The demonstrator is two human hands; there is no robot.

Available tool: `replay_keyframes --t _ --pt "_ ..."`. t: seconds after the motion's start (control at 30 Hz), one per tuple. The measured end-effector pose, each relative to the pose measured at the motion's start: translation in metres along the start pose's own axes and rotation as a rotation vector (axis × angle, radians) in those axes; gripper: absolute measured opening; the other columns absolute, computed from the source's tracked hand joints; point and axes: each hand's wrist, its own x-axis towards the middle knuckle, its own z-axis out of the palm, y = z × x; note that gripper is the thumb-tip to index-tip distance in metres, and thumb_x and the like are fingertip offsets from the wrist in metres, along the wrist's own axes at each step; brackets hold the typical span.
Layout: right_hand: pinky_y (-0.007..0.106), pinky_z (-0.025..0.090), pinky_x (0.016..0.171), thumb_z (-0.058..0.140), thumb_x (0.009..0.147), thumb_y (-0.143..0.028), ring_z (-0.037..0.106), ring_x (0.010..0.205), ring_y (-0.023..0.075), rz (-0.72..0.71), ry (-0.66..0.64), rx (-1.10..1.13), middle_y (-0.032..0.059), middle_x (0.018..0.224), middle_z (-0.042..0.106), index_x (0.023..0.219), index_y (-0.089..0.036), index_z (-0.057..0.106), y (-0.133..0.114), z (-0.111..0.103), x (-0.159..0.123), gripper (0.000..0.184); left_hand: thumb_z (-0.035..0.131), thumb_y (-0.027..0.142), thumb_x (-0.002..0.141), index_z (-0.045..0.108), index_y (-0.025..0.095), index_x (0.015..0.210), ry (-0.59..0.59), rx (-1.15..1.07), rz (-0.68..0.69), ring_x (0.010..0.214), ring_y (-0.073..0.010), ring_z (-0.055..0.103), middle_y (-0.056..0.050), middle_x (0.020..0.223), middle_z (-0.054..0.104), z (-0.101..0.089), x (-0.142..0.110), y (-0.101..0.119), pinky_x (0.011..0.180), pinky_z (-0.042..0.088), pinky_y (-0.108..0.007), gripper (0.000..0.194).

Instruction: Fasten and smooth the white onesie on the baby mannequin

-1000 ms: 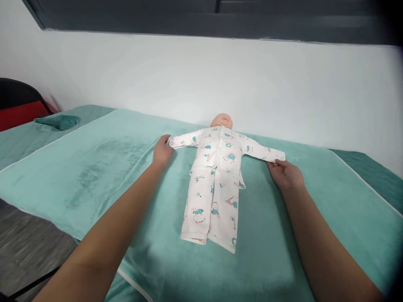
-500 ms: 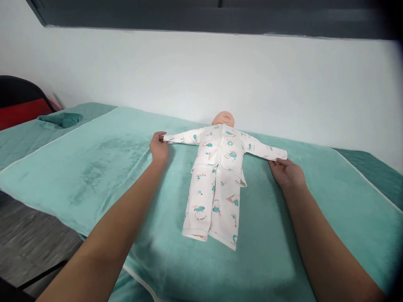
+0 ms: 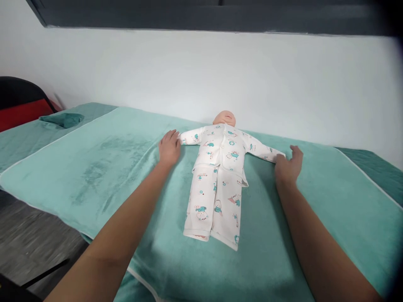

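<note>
A baby doll (image 3: 224,118) lies on its back, dressed in a white printed long-sleeved top (image 3: 214,147) and matching trousers (image 3: 201,201). Its sleeves are spread out to both sides. My left hand (image 3: 170,147) lies over the end of the left-side sleeve (image 3: 190,136), back of the hand up and fingers stretched forward. At the cuff of the right-side sleeve (image 3: 262,151), my right hand (image 3: 288,167) has its thumb side by the fabric and its other fingers raised apart from it. No doll hands or feet show outside the clothes.
A light green plush blanket (image 3: 94,159) covers the table and hangs over its front edge. A folded dark green cloth (image 3: 63,120) lies at the far left, near a black and red chair (image 3: 22,105). Behind the table stands a white wall (image 3: 189,71).
My left hand has moved right from the sleeve's tip to over its end. My right hand has loosened from the cuff and turned, fingers now raised. The doll stays in place.
</note>
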Motion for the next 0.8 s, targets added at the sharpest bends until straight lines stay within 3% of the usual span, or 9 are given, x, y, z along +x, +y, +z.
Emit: replay_keyframes --t 0.13,0.23,0.33,0.47,0.6,0.7,0.8 --pt "0.044 0.026 0.119 0.054 0.083 -0.033 0.042 0.139 0.0297 -0.102 -0.168 -0.115 0.0192 0.146 0.05 0.132 -0.011 0.053 -0.013 0.007 -0.005 0.054 0.034 0.035 0.098 0.031 0.02 0.155 -0.193 0.183 -0.028 0.147 -0.0261 0.033 -0.012 0.157 0.042 0.005 0.0 0.005 0.12 0.027 -0.053 0.059" --pt "0.049 0.035 0.111 0.045 0.09 -0.039 0.051 0.128 0.0316 -0.136 -0.285 -0.367 0.0208 0.133 0.059 0.129 -0.01 0.055 -0.017 0.012 -0.006 0.049 0.036 0.038 0.097 0.029 0.017 0.155 -0.205 0.224 -0.069 0.147 -0.0272 0.033 -0.012 0.159 0.039 0.006 0.0 0.005 0.121 0.024 -0.054 0.062" --pt "0.052 0.034 0.11 0.04 0.093 -0.043 0.05 0.128 0.0329 -0.109 -0.29 -0.585 0.0203 0.133 0.058 0.131 -0.012 0.051 -0.019 0.011 -0.009 0.05 0.036 0.043 0.096 0.029 0.015 0.155 -0.21 0.219 -0.114 0.147 -0.0274 0.033 -0.014 0.16 0.037 0.006 0.001 0.004 0.123 0.021 -0.054 0.065" --pt "0.055 0.031 0.112 0.035 0.096 -0.048 0.047 0.133 0.0347 -0.055 -0.328 -0.681 0.0216 0.14 0.055 0.137 -0.011 0.047 -0.02 0.004 -0.015 0.056 0.037 0.05 0.095 0.028 0.014 0.155 -0.24 0.223 -0.143 0.147 -0.0277 0.034 -0.015 0.16 0.035 0.0 0.0 0.0 0.124 0.018 -0.055 0.071" --pt "0.056 0.027 0.115 0.032 0.097 -0.054 0.039 0.141 0.0354 -0.049 -0.367 -0.715 0.0231 0.149 0.047 0.144 -0.008 0.041 -0.016 -0.007 -0.019 0.067 0.027 0.059 0.096 0.02 0.01 0.158 -0.342 0.27 -0.13 0.153 -0.0279 0.022 -0.014 0.164 0.027 -0.016 -0.006 -0.015 0.125 0.013 -0.054 0.079" --pt "0.056 0.025 0.117 0.03 0.097 -0.057 0.035 0.144 0.0338 -0.039 -0.404 -0.736 0.022 0.152 0.044 0.147 -0.007 0.039 -0.008 -0.021 -0.02 0.072 0.016 0.061 0.096 0.019 0.015 0.159 -0.448 0.346 -0.115 0.156 -0.0274 0.011 -0.008 0.168 0.017 -0.034 -0.017 -0.032 0.125 0.009 -0.055 0.078" --pt "0.054 0.022 0.12 0.025 0.096 -0.059 0.029 0.148 0.0313 -0.02 -0.463 -0.787 0.0171 0.158 0.038 0.15 -0.009 0.038 0.004 -0.043 -0.023 0.075 0.012 0.062 0.096 0.021 0.02 0.159 -0.481 0.379 -0.126 0.156 -0.0272 0.01 -0.004 0.168 0.014 -0.058 -0.032 -0.053 0.125 0.009 -0.056 0.077"
